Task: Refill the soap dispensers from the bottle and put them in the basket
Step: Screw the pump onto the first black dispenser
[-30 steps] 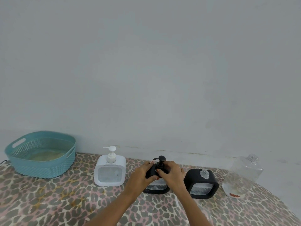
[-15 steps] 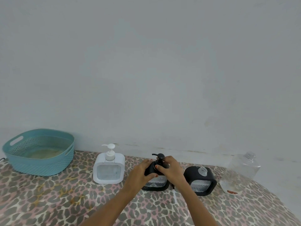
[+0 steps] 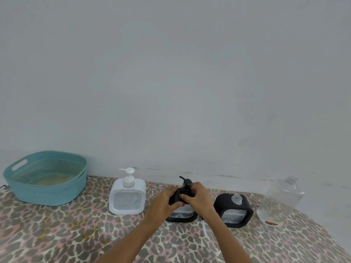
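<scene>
A black soap dispenser (image 3: 182,215) stands in the middle of the table. My left hand (image 3: 163,203) grips its upper left side. My right hand (image 3: 199,198) is closed around the black pump head (image 3: 187,184) on top. To its right a second black dispenser (image 3: 234,211) stands with its clear threaded neck uncovered and no pump. A white dispenser (image 3: 127,198) with a white pump stands to the left. A clear refill bottle (image 3: 281,200), uncapped and nearly empty, leans at the far right. The teal basket (image 3: 45,194) sits at the far left.
A leopard-print cloth (image 3: 76,234) covers the table. A pale wall rises directly behind the objects. The table edge curves away at the lower right. A white tube (image 3: 205,227) lies on the cloth between the two black dispensers.
Both hands stay on the middle black dispenser, and the right hand has shifted slightly around the pump head. The camera view has drifted a little.
</scene>
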The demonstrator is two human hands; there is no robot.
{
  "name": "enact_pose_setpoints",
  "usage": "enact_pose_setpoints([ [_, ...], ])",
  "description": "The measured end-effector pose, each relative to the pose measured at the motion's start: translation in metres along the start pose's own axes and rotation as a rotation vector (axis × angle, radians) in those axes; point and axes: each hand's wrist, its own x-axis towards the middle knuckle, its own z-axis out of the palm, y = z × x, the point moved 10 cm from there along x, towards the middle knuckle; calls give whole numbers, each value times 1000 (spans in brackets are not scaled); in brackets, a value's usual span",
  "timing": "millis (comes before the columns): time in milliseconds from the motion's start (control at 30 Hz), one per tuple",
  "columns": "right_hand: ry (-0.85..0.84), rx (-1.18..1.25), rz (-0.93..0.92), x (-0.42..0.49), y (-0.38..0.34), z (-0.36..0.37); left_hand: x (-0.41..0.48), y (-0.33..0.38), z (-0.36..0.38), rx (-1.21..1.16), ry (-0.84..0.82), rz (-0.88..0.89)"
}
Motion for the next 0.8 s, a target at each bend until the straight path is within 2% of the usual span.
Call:
enact_pose_setpoints([
  [167,76,-81,25,3,7,-6,-1,-1,1,-5,3,0],
  [500,211,-71,80,-3,7,-10,0,0,1,-29,12,1],
  [633,175,-41,84,-4,7,-5,-1,2,0,-23,5,3],
  [800,20,89,18,-5,4,-9,-1,1,0,-10,-4,-11],
])
